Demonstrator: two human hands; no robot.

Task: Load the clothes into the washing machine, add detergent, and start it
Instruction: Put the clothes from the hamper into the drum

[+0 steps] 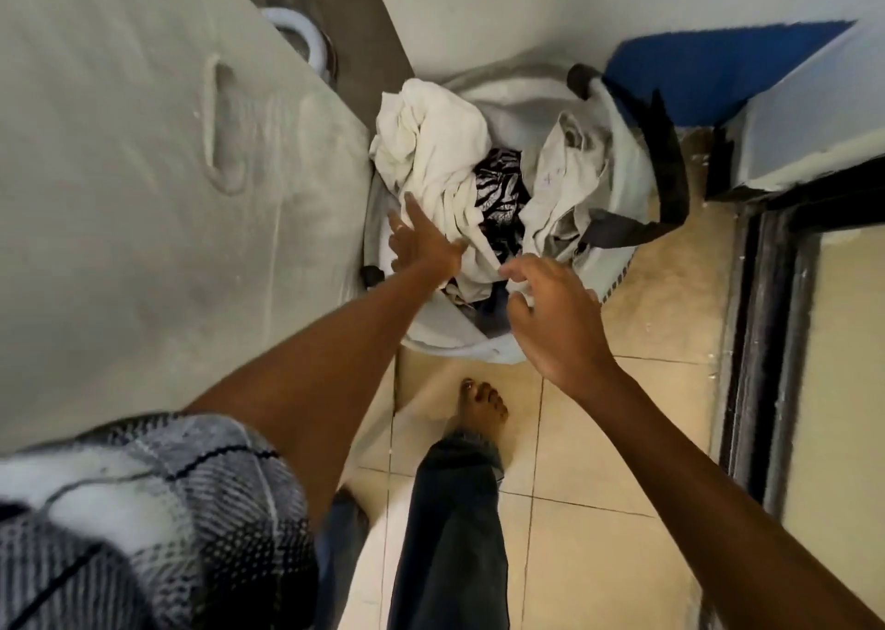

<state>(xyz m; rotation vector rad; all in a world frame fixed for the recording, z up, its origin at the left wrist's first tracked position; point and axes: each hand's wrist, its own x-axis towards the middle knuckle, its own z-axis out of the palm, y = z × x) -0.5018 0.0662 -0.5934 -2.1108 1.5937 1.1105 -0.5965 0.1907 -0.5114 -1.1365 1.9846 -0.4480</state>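
Observation:
A white laundry basket (618, 265) stands on the tiled floor, full of clothes. On top lie a cream-white garment (431, 150), a black-and-white patterned piece (500, 189) and a grey-white garment (560, 184). A dark strap (670, 169) hangs over the basket's right rim. My left hand (421, 241) reaches over the basket's left side, fingers spread, touching the cream garment. Over the near rim hovers my right hand (550, 313), fingers curled and apart, with nothing in it. The washing machine's grey-white top (143, 198) fills the left, with a recessed handle (222, 126).
A blue and white box-like object (766, 83) stands right of the basket. A dark door track (766, 342) runs along the right. A white hose ring (306, 35) sits behind the machine. My bare foot (481, 404) rests on the beige tiles just before the basket.

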